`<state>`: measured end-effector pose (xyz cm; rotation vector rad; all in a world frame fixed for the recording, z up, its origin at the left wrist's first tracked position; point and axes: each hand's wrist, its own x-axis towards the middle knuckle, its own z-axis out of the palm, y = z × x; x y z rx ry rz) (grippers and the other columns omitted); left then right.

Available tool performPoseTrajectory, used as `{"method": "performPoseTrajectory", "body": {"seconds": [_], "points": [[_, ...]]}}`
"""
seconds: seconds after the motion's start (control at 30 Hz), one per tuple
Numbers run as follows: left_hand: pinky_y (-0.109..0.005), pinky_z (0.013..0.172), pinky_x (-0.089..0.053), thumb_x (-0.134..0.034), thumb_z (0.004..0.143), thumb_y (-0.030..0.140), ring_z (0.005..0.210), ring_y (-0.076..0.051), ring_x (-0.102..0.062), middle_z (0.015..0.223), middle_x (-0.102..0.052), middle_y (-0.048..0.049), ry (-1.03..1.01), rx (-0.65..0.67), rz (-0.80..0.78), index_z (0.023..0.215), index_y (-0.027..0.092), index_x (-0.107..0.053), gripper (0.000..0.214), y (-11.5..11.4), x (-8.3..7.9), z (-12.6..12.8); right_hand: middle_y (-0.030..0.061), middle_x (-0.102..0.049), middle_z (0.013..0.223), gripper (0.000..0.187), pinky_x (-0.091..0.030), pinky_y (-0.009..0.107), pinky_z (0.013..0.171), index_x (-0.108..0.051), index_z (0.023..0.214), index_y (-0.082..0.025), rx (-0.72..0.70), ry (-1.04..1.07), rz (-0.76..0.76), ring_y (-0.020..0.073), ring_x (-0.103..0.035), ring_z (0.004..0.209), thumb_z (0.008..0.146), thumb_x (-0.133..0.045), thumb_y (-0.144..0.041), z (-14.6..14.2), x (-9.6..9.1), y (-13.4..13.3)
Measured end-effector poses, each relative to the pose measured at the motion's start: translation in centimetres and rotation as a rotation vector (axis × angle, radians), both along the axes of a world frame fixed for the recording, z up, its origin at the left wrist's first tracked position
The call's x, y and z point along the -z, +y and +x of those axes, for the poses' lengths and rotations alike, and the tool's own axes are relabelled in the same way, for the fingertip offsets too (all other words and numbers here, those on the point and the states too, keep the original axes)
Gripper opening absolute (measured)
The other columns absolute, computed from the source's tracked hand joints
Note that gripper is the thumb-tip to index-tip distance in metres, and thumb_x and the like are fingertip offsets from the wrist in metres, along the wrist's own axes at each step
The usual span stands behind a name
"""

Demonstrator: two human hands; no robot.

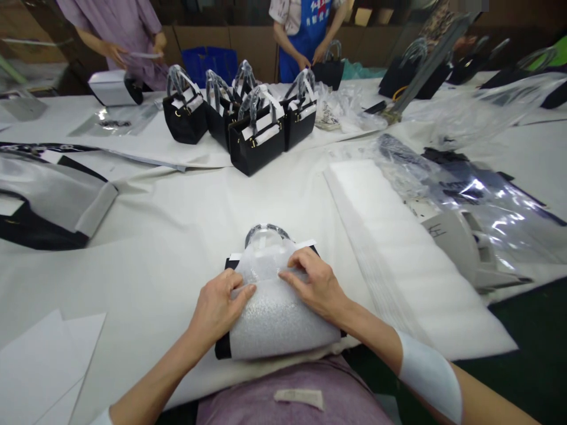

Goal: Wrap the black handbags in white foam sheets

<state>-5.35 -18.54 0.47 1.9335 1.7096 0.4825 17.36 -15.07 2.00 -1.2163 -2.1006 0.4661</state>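
A black handbag (224, 347) lies on the white table at its near edge, with a white foam sheet (286, 321) covering most of its front. Its handle (266, 229), wrapped in clear plastic, points away from me. My left hand (221, 298) pinches the foam sheet at the upper left of the bag. On the upper right, my right hand (316, 283) also grips the sheet, thumb and fingers pressed close. Bits of white paper stick out at both top corners of the bag.
Stacked foam sheets (398, 254) and a tape dispenser (465, 248) lie right, beside plastic bags (500, 195). Several black handbags (261, 141) stand ahead; another handbag (44, 233) lies left near white paper (44, 366). Co-workers (305, 35) stand across the table.
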Motion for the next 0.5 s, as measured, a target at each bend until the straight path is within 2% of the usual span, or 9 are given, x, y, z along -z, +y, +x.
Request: {"method": "performPoseTrajectory", "body": {"seconds": [0.07, 0.13, 0.2, 0.27, 0.33, 0.37, 0.43, 0.5], "points": [[-0.027, 0.061, -0.031, -0.048, 0.086, 0.045, 0.062, -0.013, -0.047, 0.065, -0.045, 0.0041, 0.006, -0.011, -0.014, 0.062, 0.02, -0.04, 0.036, 0.0, 0.0, -0.1, 0.0036, -0.055, 0.082, 0.008, -0.044, 0.03, 0.071, -0.054, 0.082, -0.019, 0.07, 0.092, 0.129, 0.0176, -0.054, 0.081, 0.09, -0.056, -0.021, 0.7, -0.9, -0.2], [-0.028, 0.061, -0.031, -0.049, 0.086, 0.044, 0.062, -0.013, -0.047, 0.065, -0.045, 0.0042, 0.02, -0.02, -0.022, 0.062, 0.02, -0.04, 0.036, 0.0, -0.1, -0.1, 0.003, -0.053, 0.077, 0.011, -0.042, 0.031, 0.07, -0.056, 0.08, -0.019, 0.05, 0.07, 0.208, 0.0171, -0.052, 0.077, 0.09, -0.053, -0.019, 1.0, -1.8, -0.9], [-0.028, 0.061, -0.032, -0.049, 0.086, 0.044, 0.062, -0.013, -0.048, 0.066, -0.046, 0.0041, 0.035, -0.019, -0.025, 0.062, 0.02, -0.041, 0.035, 0.0, -0.1, -0.1, 0.0027, -0.053, 0.076, 0.009, -0.041, 0.031, 0.068, -0.058, 0.083, -0.019, -0.103, -0.054, 0.147, 0.0169, -0.051, 0.074, 0.09, -0.054, -0.021, 0.8, -2.1, -1.7], [-0.028, 0.061, -0.034, -0.048, 0.087, 0.044, 0.062, -0.013, -0.049, 0.065, -0.047, 0.0039, 0.049, -0.012, -0.028, 0.061, 0.02, -0.041, 0.036, 0.0, -0.1, -0.2, 0.0039, -0.055, 0.082, 0.007, -0.04, 0.032, 0.07, -0.059, 0.087, -0.019, -0.228, -0.22, 0.018, 0.0177, -0.05, 0.077, 0.089, -0.056, -0.024, 0.4, -1.9, -2.5], [-0.029, 0.062, -0.039, -0.048, 0.088, 0.045, 0.064, -0.015, -0.053, 0.068, -0.051, 0.0025, 0.062, 0.0, 0.017, 0.064, 0.021, -0.046, 0.034, -0.1, -0.2, -0.3, 0.0052, -0.056, 0.088, 0.01, -0.039, 0.033, 0.073, -0.059, 0.089, -0.019, -0.237, -0.346, -0.07, 0.0187, -0.05, 0.08, 0.088, -0.058, -0.028, -0.1, -1.5, -2.9], [-0.03, 0.066, -0.042, -0.047, 0.089, 0.044, 0.071, -0.017, -0.056, 0.076, -0.056, 0.0, 0.075, 0.009, 0.088, 0.071, 0.02, -0.052, 0.03, -0.3, -0.2, -0.2, 0.0055, -0.056, 0.09, 0.011, -0.039, 0.033, 0.074, -0.058, 0.09, -0.019, -0.224, -0.378, -0.091, 0.019, -0.05, 0.081, 0.088, -0.058, -0.03, -0.3, -1.3, -3.1], [-0.036, 0.083, -0.046, -0.046, 0.091, 0.041, 0.1, -0.023, -0.058, 0.108, -0.061, -0.0084, 0.115, 0.049, 0.319, 0.097, 0.019, -0.06, 0.026, -0.9, -0.4, 0.1, 0.0058, -0.056, 0.093, 0.016, -0.039, 0.034, 0.076, -0.058, 0.093, -0.019, -0.215, -0.397, -0.101, 0.0196, -0.049, 0.085, 0.088, -0.058, -0.034, -0.4, -0.9, -3.2], [-0.041, 0.102, -0.038, -0.046, 0.091, 0.036, 0.125, -0.027, -0.046, 0.136, -0.048, -0.0128, 0.169, 0.175, 0.562, 0.125, 0.018, -0.051, 0.039, -1.7, -0.2, 0.9, 0.0056, -0.056, 0.094, 0.02, -0.038, 0.033, 0.076, -0.057, 0.095, -0.019, -0.206, -0.393, -0.082, 0.02, -0.049, 0.087, 0.088, -0.057, -0.038, -0.3, -0.7, -3.3]]}}
